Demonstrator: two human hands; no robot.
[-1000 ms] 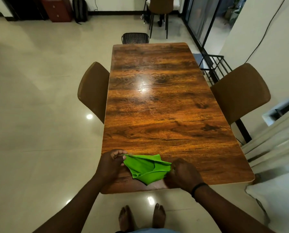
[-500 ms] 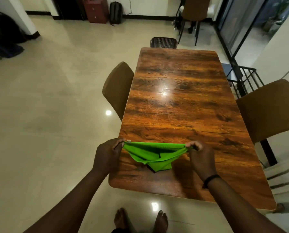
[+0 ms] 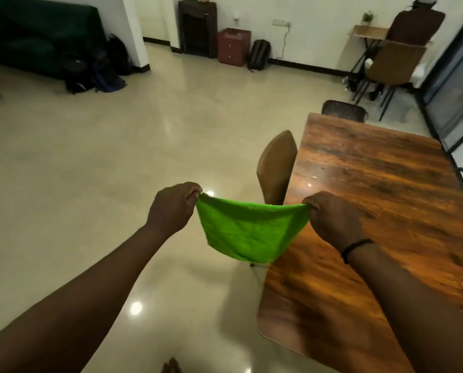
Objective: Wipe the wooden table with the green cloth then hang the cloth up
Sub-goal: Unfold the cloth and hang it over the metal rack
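The fingers of the left hand point(image 3: 172, 208) pinch one top corner of the green cloth point(image 3: 247, 232). The fingers of the right hand point(image 3: 329, 219) pinch the other top corner. Both hands are curled tight on it. The cloth is pulled flat between them and sags down below the fingers, up in the air. It touches nothing else. I think it is held wide like this so it can go over something to hang. The wooden table point(image 3: 386, 211) is under the right hand and off to that side. A brown chair point(image 3: 277, 168) stands just past the cloth. A black band point(image 3: 355, 247) sits on the right wrist. I can see no words or labels anywhere.
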